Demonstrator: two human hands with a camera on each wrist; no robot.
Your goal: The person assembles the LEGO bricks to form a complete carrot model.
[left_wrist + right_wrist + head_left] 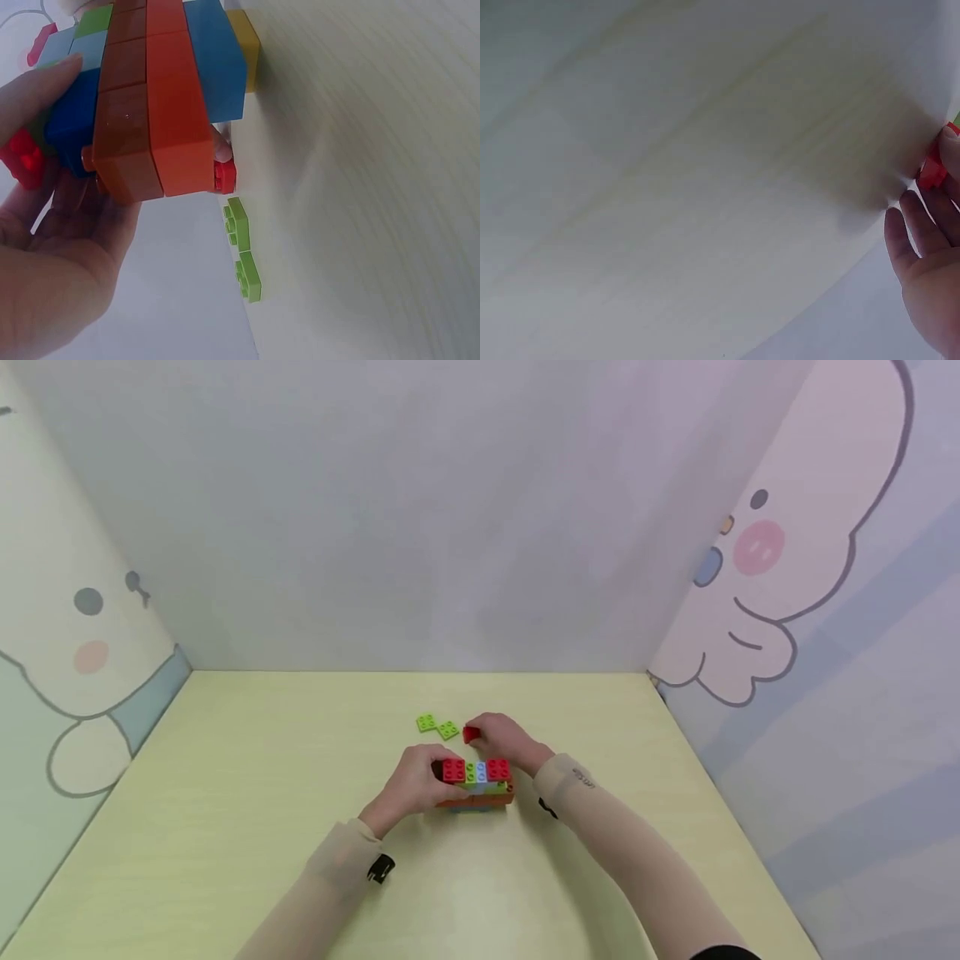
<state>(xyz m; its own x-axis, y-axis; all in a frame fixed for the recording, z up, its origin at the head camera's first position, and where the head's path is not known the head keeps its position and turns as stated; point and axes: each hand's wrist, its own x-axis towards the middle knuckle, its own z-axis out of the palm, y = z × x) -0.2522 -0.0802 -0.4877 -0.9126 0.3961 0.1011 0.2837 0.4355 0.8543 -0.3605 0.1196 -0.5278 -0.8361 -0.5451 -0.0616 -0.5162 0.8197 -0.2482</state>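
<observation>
A built block of toy bricks [487, 800] is gripped by my left hand [412, 783], thumb on the near side and fingers behind. Red, green and light blue bricks form its top. The left wrist view shows brown and orange-red rows [177, 112], dark blue bricks beside them, and blue and yellow bricks underneath. Just behind the build, my right hand [512, 745] pinches a small red brick [471, 734] at the table surface. In the right wrist view that red brick [931, 171] sits between thumb and fingers, partly cut off by the frame edge.
Two flat lime-green bricks, one at the left [426, 722] and one at the right [448, 730], lie on the pale yellow table [262, 777] left of the red brick. A grey back wall [420, 527] and side walls with cartoon figures enclose the table.
</observation>
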